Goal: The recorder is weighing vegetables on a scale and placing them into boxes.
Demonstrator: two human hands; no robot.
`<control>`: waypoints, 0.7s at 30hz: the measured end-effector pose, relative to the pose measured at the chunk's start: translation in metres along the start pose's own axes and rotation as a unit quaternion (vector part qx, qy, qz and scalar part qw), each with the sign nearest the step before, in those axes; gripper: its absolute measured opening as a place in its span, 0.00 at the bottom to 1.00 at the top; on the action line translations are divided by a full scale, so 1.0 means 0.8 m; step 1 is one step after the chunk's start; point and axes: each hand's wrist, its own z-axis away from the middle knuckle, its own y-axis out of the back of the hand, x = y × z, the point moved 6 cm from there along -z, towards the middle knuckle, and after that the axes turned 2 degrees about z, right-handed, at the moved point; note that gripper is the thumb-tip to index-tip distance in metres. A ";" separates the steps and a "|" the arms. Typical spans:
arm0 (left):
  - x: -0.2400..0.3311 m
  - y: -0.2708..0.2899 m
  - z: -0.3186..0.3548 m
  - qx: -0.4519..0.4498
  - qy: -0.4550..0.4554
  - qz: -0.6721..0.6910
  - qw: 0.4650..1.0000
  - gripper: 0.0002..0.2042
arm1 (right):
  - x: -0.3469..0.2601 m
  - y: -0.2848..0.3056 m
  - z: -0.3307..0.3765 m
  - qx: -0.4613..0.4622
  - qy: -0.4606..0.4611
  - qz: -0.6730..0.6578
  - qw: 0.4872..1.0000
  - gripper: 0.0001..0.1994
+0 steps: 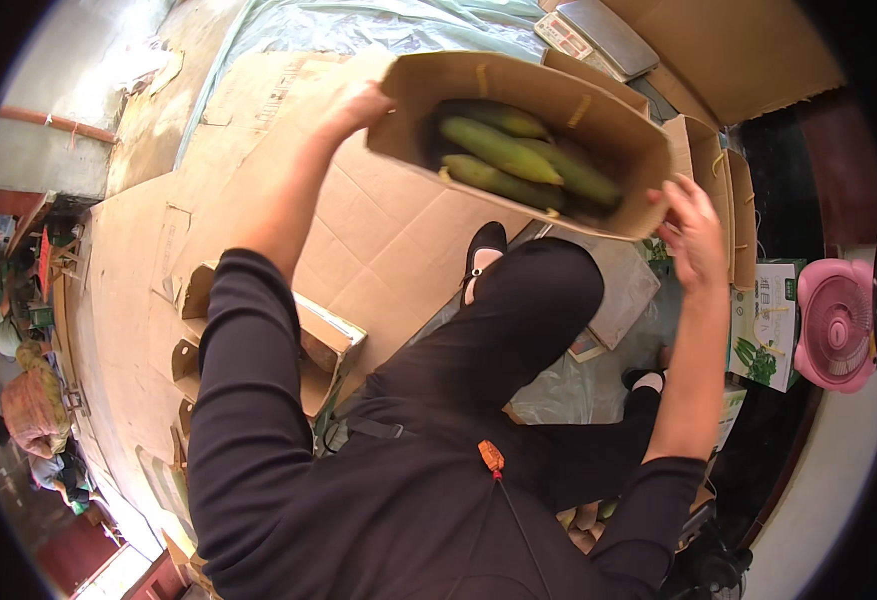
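Observation:
A brown cardboard box (408, 155) is held up in front of me, tilted so its open side faces me. Inside lie several long, thick green vegetables (498, 150) that look like cucumbers, slightly blurred. My left hand (363, 105) grips the box's left end, its fingers partly hidden by the edge. At the right end, my right hand (693, 225) has its fingers bent against the cardboard wall. Short yellowish cord handles (578, 110) show on the box's inner side.
Flattened cardboard (378, 220) covers the surface ahead. More open boxes (333, 350) stand by my left arm, others (738, 210) at the right. Beyond them are a printed carton (763, 320) and a pink fan (838, 325). A flat metal-topped device (608, 38) sits at the back right.

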 end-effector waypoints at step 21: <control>-0.213 -0.151 0.433 0.000 0.518 0.076 0.852 0.09 | 0.226 -0.471 0.176 -0.327 -0.345 -0.033 0.879 0.33</control>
